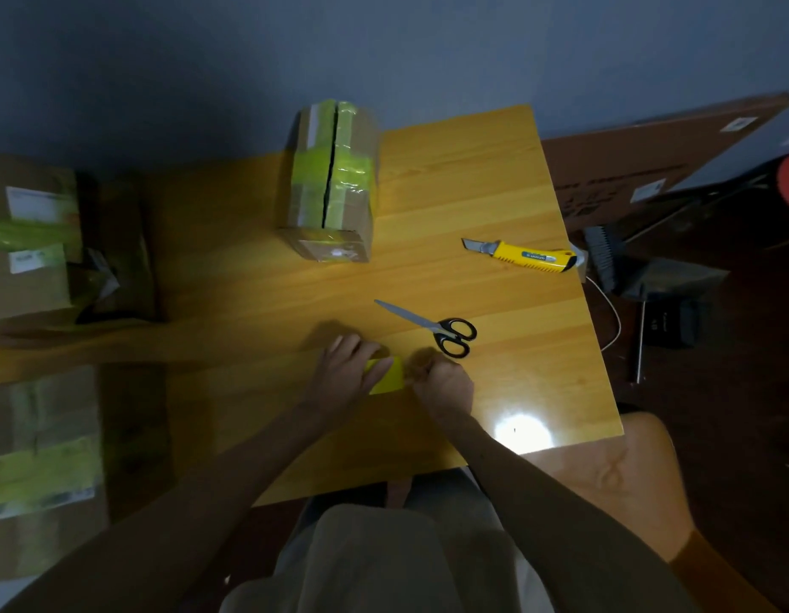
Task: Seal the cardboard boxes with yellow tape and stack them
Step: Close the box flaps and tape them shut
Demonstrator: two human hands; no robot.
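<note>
Tape-starting step, by the look of it. Well to the left of your hands, taped boxes (30,241) sit at the bench (472,170) edge. Beyond your left hand stands the split box (331,179), its top seam gaping. Your left hand (346,376) grips the yellow tape (388,378); your right hand (443,384), fingers curled, pinches its right edge. The hands are close together. Next move, as judged: free a strip and bridge that seam. Scissors (432,329) lie just beyond your right hand, the utility knife (523,256) farther right. The bench is glossy yellow wood; the room is dim, the wall (384,46) grey.
</note>
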